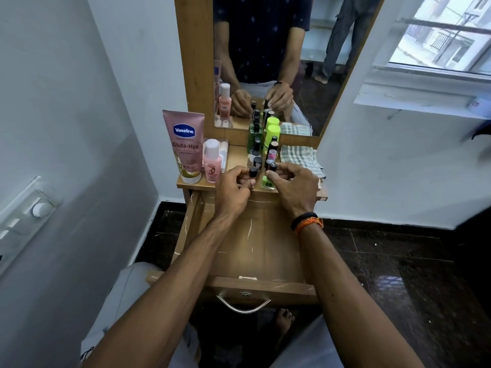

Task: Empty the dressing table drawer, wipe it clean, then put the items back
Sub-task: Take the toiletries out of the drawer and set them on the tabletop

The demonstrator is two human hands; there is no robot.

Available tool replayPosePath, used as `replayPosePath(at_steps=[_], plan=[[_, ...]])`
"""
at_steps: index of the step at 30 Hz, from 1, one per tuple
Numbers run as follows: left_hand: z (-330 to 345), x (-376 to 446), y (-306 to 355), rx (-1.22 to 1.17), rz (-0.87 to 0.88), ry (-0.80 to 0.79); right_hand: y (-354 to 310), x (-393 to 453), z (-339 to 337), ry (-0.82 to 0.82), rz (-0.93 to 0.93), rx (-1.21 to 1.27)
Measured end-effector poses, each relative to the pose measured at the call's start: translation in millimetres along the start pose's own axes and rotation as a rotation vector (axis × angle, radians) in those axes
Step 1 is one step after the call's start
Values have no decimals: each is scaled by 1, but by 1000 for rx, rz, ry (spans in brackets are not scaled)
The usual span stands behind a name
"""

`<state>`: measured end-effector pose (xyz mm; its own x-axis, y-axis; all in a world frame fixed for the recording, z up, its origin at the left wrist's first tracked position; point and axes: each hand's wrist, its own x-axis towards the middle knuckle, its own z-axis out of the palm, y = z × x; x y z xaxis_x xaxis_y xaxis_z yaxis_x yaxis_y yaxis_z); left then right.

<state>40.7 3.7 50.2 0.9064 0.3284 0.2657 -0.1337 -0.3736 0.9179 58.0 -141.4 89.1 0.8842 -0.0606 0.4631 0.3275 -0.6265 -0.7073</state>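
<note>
The drawer (255, 243) of the dressing table is pulled out and its wooden bottom shows no items, only some pale scratches, while the cosmetics stand crowded on the small shelf (239, 158) above it, in front of the mirror (265, 49). The left hand (233, 189) pinches a small dark-capped bottle (253, 172) between thumb and fingertips at the front edge of the shelf. The right hand (292, 187) has its fingers curled around another small dark bottle (271, 167), just beside a light green bottle (266, 182) that stands at the very edge. Behind them is a tight group of nail polish bottles (256, 155), a green bottle (255, 136) and a yellow-green capped one (273, 131). A pink tube (184, 147) and a pink bottle (212, 160) stand on the left, and a checked cloth (300, 158) lies on the right. It seems that the person is now taking items to put them back, or is setting down the last ones; which of the two cannot be told. The risk is in the crowding. The little bottles almost touch one another, so a knuckle or a wrist moving between them could tip a neighbour, and this one could push others over. The light green bottle is most in danger, because it could fall from the edge into the drawer or to the floor (398, 261) and break. Lifting two bottles at one time also leaves no free hand to catch anything.
</note>
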Motion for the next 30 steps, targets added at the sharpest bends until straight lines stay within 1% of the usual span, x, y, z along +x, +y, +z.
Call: replayPosePath(at_steps=[3, 10, 17, 24, 30], plan=[[0, 2, 0, -4, -19, -17, 2, 2, 2, 0, 6, 2], [-1, 6, 0, 58, 8, -38, 10, 0, 7, -31, 34, 16], [-2, 6, -1, 95, 18, -31, 18, -5, 9, -30, 50, -9], [-1, 5, 0, 104, 13, -20, 23, -7, 9, -72, 94, 49], [0, 5, -1, 87, -46, 15, 27, -5, 9, -90, 86, 56]])
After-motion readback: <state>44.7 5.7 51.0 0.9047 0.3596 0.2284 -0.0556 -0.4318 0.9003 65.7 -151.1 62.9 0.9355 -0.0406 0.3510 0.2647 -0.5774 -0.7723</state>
